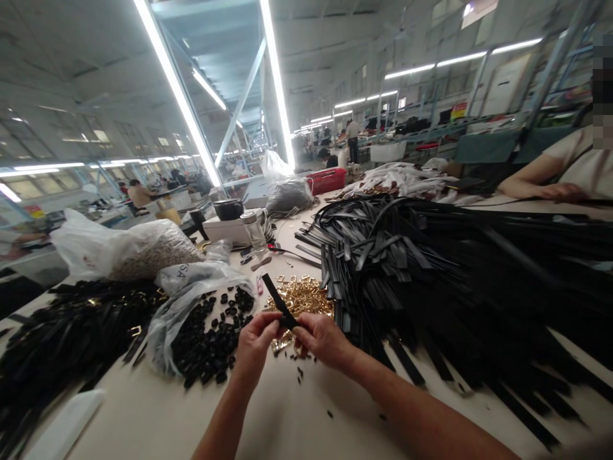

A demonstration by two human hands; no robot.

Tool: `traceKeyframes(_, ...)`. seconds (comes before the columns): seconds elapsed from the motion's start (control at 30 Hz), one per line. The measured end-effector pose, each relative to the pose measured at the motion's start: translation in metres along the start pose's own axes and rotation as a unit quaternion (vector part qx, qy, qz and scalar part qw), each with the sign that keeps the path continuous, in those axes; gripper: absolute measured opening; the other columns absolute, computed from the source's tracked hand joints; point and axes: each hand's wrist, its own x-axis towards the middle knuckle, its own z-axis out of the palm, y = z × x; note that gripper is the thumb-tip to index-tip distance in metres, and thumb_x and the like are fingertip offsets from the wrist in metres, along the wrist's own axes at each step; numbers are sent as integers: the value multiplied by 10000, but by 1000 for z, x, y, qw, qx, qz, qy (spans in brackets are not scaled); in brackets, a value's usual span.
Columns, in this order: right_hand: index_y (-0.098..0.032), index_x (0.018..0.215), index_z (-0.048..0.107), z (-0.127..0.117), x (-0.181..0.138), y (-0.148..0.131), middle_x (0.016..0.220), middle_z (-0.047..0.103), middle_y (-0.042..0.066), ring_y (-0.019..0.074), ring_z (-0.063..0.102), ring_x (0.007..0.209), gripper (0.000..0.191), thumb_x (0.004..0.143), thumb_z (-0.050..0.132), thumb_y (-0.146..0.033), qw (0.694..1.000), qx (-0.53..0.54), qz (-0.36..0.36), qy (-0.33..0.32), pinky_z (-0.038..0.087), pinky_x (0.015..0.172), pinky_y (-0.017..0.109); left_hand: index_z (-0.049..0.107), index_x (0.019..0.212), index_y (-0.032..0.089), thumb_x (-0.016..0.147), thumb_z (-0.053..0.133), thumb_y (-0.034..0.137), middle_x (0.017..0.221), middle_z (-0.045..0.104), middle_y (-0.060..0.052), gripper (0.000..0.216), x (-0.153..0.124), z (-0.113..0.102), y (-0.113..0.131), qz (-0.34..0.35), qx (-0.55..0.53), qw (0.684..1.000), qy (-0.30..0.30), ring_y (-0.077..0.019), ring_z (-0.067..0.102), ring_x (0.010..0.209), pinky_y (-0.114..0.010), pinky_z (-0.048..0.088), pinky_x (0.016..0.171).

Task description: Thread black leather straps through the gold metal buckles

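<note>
Both hands meet over the near middle of the table, gripping a short end of black strap (274,291) that looks like a leather belt. The strap's free end points up and away to the left. My left hand (258,338) pinches it with thumb and fingers; my right hand (323,337) is closed on it just to the right. Fingers hide the pinched part. Right behind the hands lies a heap of gold buckles (306,294). Small black loops (208,342) spill from a clear plastic bag (165,338) on the left.
A large pile of black straps (407,268) covers the right side; finished-looking straps with buckles (71,319) lie at left. Behind stand a glass jar (253,231), a filled plastic bag (129,249) and a red bin (326,181). A co-worker's arm (536,179) rests at far right.
</note>
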Motion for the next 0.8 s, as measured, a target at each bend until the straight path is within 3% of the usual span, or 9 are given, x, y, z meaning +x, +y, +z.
traceKeyframes(0.27, -180, 792, 578, -1, 1, 0, 657, 677, -2, 122, 642, 522, 171, 882, 492, -297, 1000, 0, 1, -15, 463, 467, 193, 725, 840, 162, 647, 760, 309, 808, 735, -51, 246, -3, 1, 7, -9, 28, 999, -19, -189, 672, 746, -286, 541, 711)
traceKeyframes(0.43, -181, 819, 598, -5, -1, -7, 670, 683, -9, 109, 630, 526, 155, 883, 473, -247, 998, -24, -31, -45, 445, 486, 185, 729, 800, 132, 604, 796, 321, 780, 731, -69, 280, 3, -8, 2, -88, -58, 994, -14, -157, 659, 665, -264, 538, 664)
traceKeyframes(0.53, -180, 805, 615, -8, -1, -12, 654, 687, -9, 109, 623, 525, 161, 879, 485, -237, 995, -76, -47, -46, 427, 512, 190, 724, 773, 125, 592, 804, 280, 762, 724, -68, 251, 3, -10, 0, -123, -71, 989, -46, -135, 644, 637, -241, 526, 641)
traceKeyframes(0.67, -182, 796, 636, -11, 0, -16, 629, 685, -4, 119, 611, 519, 146, 859, 507, -214, 989, -133, -41, -40, 391, 512, 200, 726, 770, 123, 616, 777, 295, 715, 714, -59, 237, 0, -5, 1, -96, -15, 994, -56, -133, 625, 593, -238, 509, 590)
traceKeyframes(0.8, -185, 755, 643, -13, 1, -18, 624, 677, 5, 132, 596, 540, 133, 832, 536, -206, 983, -183, -22, 2, 360, 511, 211, 734, 857, 141, 658, 746, 329, 797, 733, -67, 274, -3, -1, 5, -59, 32, 997, -49, -161, 652, 654, -273, 528, 651)
